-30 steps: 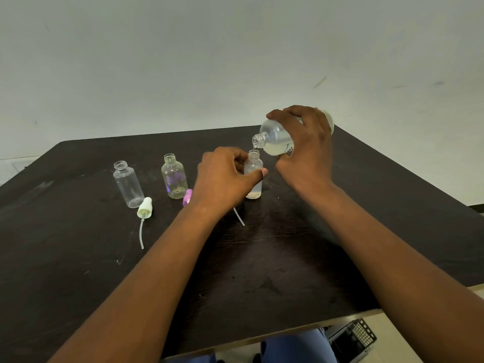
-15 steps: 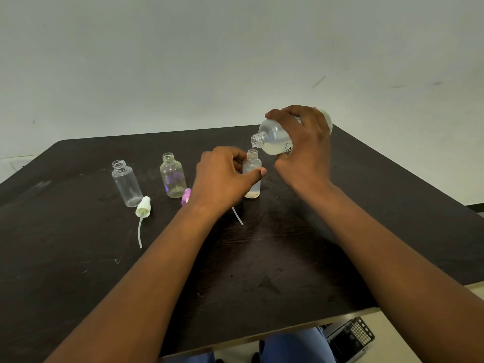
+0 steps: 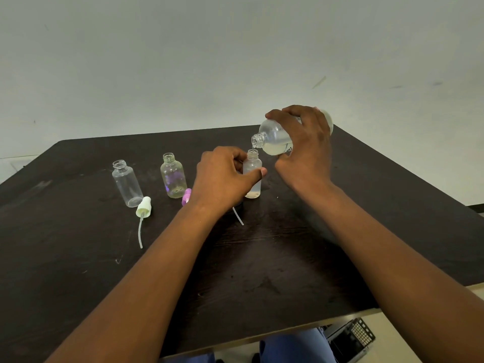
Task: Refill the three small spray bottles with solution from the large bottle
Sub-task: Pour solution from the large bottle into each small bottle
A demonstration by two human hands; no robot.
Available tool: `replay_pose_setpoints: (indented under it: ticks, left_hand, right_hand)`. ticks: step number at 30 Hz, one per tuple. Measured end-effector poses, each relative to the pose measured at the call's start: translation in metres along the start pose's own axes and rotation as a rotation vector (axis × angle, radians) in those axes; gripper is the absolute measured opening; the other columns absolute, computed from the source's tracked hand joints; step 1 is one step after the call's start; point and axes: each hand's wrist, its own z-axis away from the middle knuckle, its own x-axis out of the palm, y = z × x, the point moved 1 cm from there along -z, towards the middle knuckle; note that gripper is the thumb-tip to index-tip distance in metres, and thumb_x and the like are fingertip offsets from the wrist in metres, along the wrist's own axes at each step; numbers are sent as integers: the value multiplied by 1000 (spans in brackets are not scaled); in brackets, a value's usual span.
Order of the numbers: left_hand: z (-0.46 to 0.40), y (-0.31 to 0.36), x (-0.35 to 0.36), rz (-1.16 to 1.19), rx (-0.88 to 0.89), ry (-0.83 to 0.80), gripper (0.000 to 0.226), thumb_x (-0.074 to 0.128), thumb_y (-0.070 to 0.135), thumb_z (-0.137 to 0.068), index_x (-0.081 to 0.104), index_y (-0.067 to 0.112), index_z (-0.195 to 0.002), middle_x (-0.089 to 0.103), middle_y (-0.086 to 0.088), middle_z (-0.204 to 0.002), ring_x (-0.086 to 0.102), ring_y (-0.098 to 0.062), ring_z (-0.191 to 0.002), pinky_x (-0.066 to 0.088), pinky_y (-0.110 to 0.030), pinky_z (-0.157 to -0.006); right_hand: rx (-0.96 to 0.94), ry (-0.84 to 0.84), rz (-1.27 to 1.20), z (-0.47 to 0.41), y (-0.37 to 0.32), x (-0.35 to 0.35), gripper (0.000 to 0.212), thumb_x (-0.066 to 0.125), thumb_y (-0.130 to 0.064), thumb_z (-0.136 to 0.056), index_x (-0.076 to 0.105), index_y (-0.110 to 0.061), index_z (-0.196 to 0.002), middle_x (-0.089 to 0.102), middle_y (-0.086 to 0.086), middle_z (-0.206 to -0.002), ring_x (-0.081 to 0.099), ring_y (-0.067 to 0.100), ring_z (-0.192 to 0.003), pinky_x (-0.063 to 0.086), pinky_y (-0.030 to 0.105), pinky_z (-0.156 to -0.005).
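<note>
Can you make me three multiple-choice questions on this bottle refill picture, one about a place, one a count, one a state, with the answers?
1. Where does the white spray cap lie?
A. On the table in front of the leftmost small bottle
B. Screwed onto the large bottle
C. In the left hand

2. How many small bottles stand on the table?
A. Two
B. Three
C. Five

3. How is the large bottle held?
A. Upright, capped
B. Lying flat on the table
C. Tilted, open mouth down over a small bottle

Answers:
1 A: the cap and its tube rest on the table by the leftmost bottle.
2 B: the leftmost, the middle bottle and the one that the left hand holds.
3 C: the right hand grips it tipped above that bottle's neck.
</note>
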Motion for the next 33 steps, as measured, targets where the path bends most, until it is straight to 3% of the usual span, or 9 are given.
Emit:
replay_pose_setpoints:
  ticks: [33]
  left_hand:
    - [1, -2, -1, 2, -4, 1, 33, 88, 45, -77, 79, 21, -98, 75, 7, -78, 73, -9, -66, 64, -41, -69]
  right_hand:
    - [1, -5, -3, 1, -1, 0, 72, 59, -8, -60, 69, -24, -129, 62, 5, -128, 56, 33, -126, 45, 54, -108]
